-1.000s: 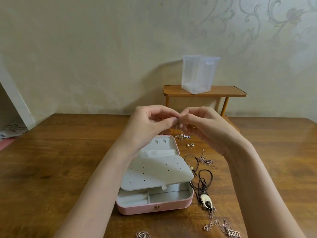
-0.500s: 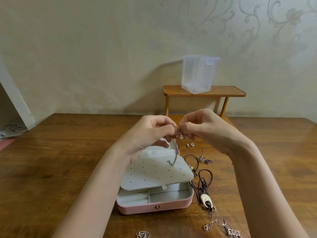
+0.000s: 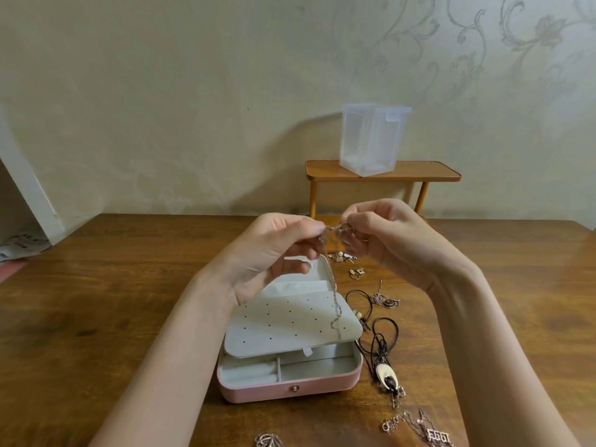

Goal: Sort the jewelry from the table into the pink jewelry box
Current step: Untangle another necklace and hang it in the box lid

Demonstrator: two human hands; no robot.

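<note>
While our left hand (image 3: 274, 253) and right hand (image 3: 383, 240) both pinch a thin chain (image 3: 335, 301) at its top, it dangles over the open pink jewelry box (image 3: 290, 387), near-centre table (image 3: 96, 301).

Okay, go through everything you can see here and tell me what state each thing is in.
Pink jewelry box: open, perforated tray raised.
Thin chain: pinched by both hands, dangling over the tray.
Left hand: pinching the chain.
Right hand: pinching the chain.
Clear plastic container: upright on the small shelf.
</note>
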